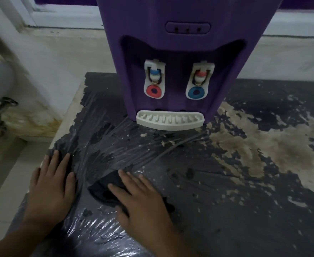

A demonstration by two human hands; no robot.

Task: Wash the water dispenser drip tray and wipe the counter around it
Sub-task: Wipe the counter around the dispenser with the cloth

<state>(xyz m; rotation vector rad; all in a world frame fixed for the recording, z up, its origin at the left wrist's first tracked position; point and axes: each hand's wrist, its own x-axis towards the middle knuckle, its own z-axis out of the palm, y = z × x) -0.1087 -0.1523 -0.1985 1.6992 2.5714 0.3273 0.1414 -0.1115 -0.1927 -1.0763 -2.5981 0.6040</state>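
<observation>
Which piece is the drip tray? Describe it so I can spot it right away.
Find the purple dispenser standing on the dark counter. At its base, below the two taps, the drip tray juts forward. It is the only cream, curved, slotted piece there, unlike the dark cloth under the right hand.

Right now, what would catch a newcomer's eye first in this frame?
The purple water dispenser at top centre, its cream drip tray in place at its foot. In front, the right hand presses a dark cloth onto the counter, the left hand flat beside it. To the right, the dark surface has peeled to pale patches.
</observation>
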